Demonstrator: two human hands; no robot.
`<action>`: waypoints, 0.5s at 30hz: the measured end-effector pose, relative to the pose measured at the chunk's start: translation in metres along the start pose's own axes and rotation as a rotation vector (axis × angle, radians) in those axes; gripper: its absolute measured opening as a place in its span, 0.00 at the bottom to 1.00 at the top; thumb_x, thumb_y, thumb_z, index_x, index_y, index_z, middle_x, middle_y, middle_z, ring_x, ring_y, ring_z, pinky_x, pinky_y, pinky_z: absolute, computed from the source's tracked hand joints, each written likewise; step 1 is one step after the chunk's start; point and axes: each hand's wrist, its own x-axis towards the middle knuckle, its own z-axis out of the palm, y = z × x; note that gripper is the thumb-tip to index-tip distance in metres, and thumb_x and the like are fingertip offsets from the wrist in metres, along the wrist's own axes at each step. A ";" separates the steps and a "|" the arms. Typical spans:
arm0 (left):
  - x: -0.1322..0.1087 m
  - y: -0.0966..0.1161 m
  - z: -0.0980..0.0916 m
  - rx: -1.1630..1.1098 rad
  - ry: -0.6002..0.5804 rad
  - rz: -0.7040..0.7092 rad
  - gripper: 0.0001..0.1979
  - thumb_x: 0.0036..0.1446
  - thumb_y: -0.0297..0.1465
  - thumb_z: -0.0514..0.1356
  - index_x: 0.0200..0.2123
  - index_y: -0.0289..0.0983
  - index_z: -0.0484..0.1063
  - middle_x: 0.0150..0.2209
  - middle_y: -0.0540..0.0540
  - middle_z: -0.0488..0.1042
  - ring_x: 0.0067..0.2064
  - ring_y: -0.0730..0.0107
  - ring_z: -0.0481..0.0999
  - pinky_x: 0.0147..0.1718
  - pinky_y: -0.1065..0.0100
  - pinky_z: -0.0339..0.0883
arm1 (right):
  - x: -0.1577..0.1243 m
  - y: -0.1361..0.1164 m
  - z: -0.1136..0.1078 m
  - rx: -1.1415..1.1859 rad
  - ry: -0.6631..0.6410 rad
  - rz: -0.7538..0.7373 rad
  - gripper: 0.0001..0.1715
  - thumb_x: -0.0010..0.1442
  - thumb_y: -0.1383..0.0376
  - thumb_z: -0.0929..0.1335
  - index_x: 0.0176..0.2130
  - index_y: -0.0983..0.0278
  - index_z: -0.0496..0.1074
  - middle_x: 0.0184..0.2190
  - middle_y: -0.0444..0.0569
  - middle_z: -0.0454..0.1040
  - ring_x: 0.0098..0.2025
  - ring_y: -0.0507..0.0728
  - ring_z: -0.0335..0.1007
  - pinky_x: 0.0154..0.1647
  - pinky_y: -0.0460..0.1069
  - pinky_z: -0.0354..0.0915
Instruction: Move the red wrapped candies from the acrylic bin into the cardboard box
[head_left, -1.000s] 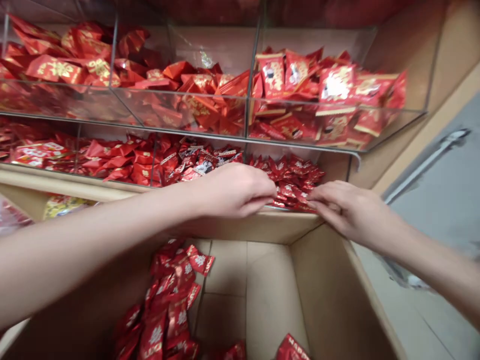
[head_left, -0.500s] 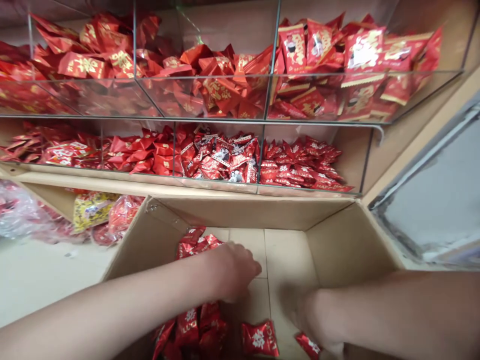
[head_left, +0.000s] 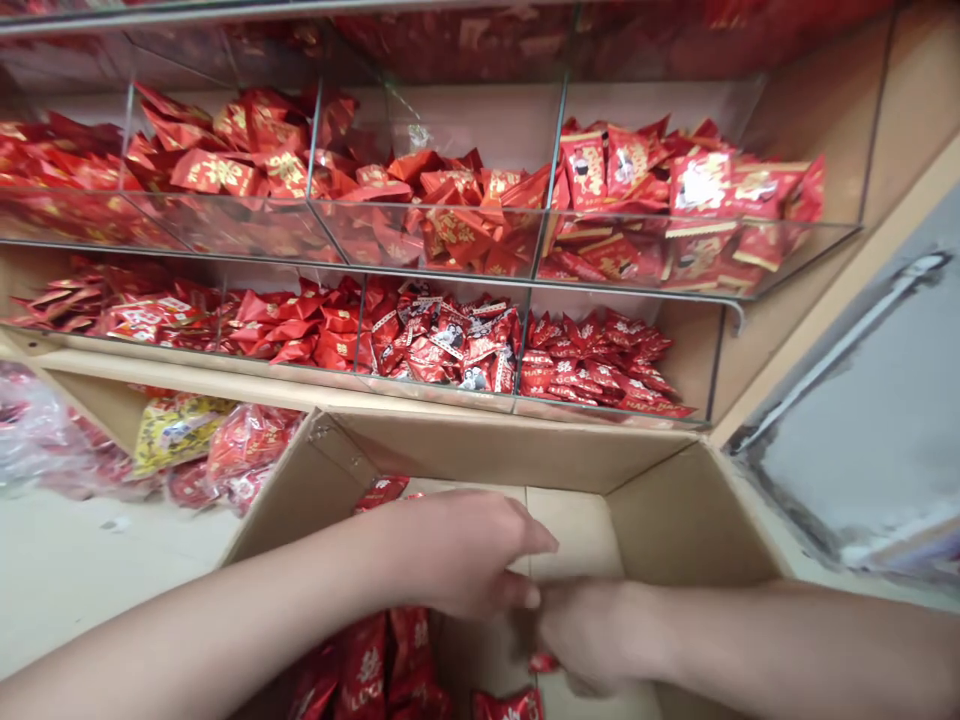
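Note:
A cardboard box (head_left: pixel 667 525) is in front of me, with both hands inside it. My left hand (head_left: pixel 480 555) is over the box's middle, thumb and forefinger apart and pointing right; nothing shows between them. Close to its fingertips is my right hand (head_left: pixel 600 635), smeared by motion, fingers curled. A small red candy packet (head_left: pixel 544 662) peeks out under the right hand's fingers; most of it is hidden. Just below lies another red packet (head_left: pixel 506 705). More shiny red packets (head_left: pixel 367 670) are piled on the box's left side, partly covered by my left forearm.
Behind the box, a shelf with clear dividers (head_left: pixel 536 235) holds heaps of red-wrapped candies (head_left: pixel 457 345). Bagged goods, one bag yellow (head_left: pixel 180 435), lie at the left on the pale floor (head_left: pixel 97 560). A grey panel (head_left: pixel 862 430) is at the right.
My right hand has moved left, close to my left hand, and the small red packet has shifted left with it. The left hand's thumb and forefinger have spread. The view has tilted up.

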 end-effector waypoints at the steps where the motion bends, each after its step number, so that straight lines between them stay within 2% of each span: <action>1: -0.002 -0.004 -0.003 -0.041 0.042 -0.007 0.21 0.50 0.33 0.56 0.49 0.40 0.63 0.46 0.43 0.69 0.46 0.65 0.68 0.42 0.69 0.59 | 0.004 -0.004 -0.028 -0.036 -0.073 -0.072 0.02 0.39 0.69 0.67 0.17 0.64 0.69 0.11 0.42 0.63 0.15 0.50 0.57 0.15 0.44 0.54; 3: -0.004 -0.010 -0.011 -0.146 0.113 -0.019 0.22 0.52 0.34 0.54 0.51 0.39 0.61 0.46 0.44 0.69 0.44 0.66 0.68 0.41 0.70 0.60 | 0.006 -0.008 -0.078 0.033 0.016 -0.087 0.05 0.45 0.68 0.64 0.24 0.65 0.70 0.20 0.45 0.69 0.19 0.49 0.60 0.18 0.43 0.55; 4: -0.005 -0.012 -0.015 -0.203 0.136 -0.017 0.21 0.53 0.34 0.54 0.51 0.38 0.62 0.43 0.45 0.70 0.42 0.68 0.69 0.40 0.70 0.60 | 0.005 -0.007 -0.097 0.102 0.128 -0.107 0.06 0.47 0.67 0.62 0.25 0.65 0.69 0.22 0.45 0.69 0.21 0.49 0.60 0.20 0.43 0.56; 6: -0.004 -0.013 -0.022 -0.311 0.192 -0.002 0.16 0.53 0.34 0.54 0.45 0.37 0.66 0.36 0.48 0.72 0.37 0.72 0.70 0.36 0.72 0.61 | -0.003 0.001 -0.122 0.233 0.360 -0.050 0.07 0.51 0.67 0.61 0.24 0.64 0.65 0.21 0.43 0.67 0.22 0.48 0.59 0.21 0.43 0.56; 9: 0.002 -0.013 -0.025 -0.551 0.294 -0.029 0.12 0.53 0.33 0.54 0.40 0.34 0.68 0.32 0.50 0.71 0.33 0.75 0.69 0.33 0.74 0.61 | -0.015 0.016 -0.131 0.450 0.583 0.019 0.08 0.54 0.64 0.61 0.25 0.64 0.62 0.20 0.42 0.66 0.22 0.48 0.60 0.22 0.43 0.57; 12: 0.008 -0.012 -0.021 -0.878 0.321 -0.073 0.13 0.56 0.35 0.50 0.40 0.34 0.67 0.32 0.48 0.72 0.31 0.75 0.72 0.28 0.75 0.61 | -0.019 0.021 -0.129 0.758 0.634 0.009 0.09 0.55 0.60 0.61 0.28 0.63 0.60 0.21 0.43 0.67 0.22 0.49 0.62 0.21 0.44 0.60; 15: 0.011 -0.008 -0.017 -1.073 0.314 -0.060 0.15 0.58 0.36 0.47 0.40 0.34 0.68 0.31 0.45 0.74 0.31 0.73 0.73 0.24 0.76 0.58 | -0.019 0.016 -0.130 1.008 0.643 0.000 0.10 0.55 0.58 0.61 0.28 0.62 0.60 0.19 0.42 0.67 0.19 0.49 0.63 0.19 0.45 0.62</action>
